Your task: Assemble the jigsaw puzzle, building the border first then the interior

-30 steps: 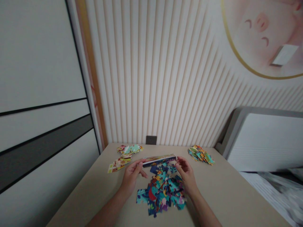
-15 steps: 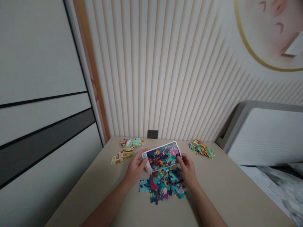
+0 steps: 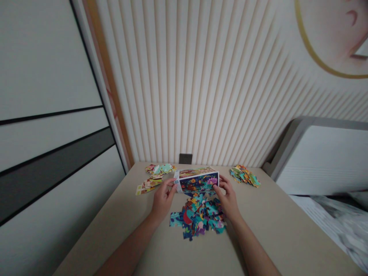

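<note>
Both hands (image 3: 163, 197) hold a leaflet (image 3: 198, 183) (brightly printed).

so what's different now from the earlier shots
A second ago the printed leaflet was nearly edge-on; it then turned its dark picture toward the camera, and has now tipped partway back, showing a lighter panel above. The left hand and right hand kept their grip on its ends. The mostly blue jigsaw pile, far-left jigsaw pieces and far-right jigsaw pieces stayed put.
</note>
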The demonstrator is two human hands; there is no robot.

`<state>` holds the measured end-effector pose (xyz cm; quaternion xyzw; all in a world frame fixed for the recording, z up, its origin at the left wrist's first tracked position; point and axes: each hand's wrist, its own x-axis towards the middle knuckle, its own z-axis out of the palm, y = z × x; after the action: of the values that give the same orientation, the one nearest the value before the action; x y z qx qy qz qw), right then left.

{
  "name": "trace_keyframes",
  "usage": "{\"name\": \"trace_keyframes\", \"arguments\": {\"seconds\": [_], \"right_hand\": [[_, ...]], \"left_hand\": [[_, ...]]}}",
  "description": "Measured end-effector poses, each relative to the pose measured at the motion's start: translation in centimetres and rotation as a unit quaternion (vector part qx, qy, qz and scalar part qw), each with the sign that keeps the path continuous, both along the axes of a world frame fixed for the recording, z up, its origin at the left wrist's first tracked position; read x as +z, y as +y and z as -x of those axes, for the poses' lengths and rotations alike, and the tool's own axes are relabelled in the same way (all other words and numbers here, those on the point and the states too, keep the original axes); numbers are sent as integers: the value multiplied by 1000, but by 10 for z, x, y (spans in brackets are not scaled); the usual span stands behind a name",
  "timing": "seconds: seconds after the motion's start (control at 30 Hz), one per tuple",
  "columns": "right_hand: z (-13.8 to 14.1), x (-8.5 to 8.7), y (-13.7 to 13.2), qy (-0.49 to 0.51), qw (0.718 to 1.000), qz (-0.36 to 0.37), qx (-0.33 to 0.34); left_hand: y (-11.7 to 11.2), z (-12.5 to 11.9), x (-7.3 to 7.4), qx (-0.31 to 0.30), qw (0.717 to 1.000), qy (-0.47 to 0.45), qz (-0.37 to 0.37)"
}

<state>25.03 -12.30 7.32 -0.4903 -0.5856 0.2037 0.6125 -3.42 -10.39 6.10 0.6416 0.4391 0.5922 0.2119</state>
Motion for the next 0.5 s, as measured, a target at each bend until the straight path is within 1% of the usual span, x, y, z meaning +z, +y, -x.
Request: {"name": "trace_keyframes", "arguments": {"seconds": [0.1, 0.17, 0.27, 0.33, 0.4, 0.5], "right_hand": [[1, -1, 0, -18, 1000, -4, 3], [2, -1, 0, -36, 999, -4, 11], [3, -2, -2, -53, 998, 6, 28], [4, -3, -2, -52, 998, 20, 32], [4, -3, -3, -39, 998, 42, 24], [6, -3, -2, 19, 997, 75, 26]], "left_hand": [[0, 2, 6, 30, 998, 13, -48], [-1, 3, 10, 38, 997, 9, -67], [-3, 1, 10, 15, 997, -17, -69], [-4, -1, 7, -15, 998, -47, -43], [-3, -3, 3, -38, 995, -87, -1], [0, -7, 0, -89, 984, -137, 74]]}}
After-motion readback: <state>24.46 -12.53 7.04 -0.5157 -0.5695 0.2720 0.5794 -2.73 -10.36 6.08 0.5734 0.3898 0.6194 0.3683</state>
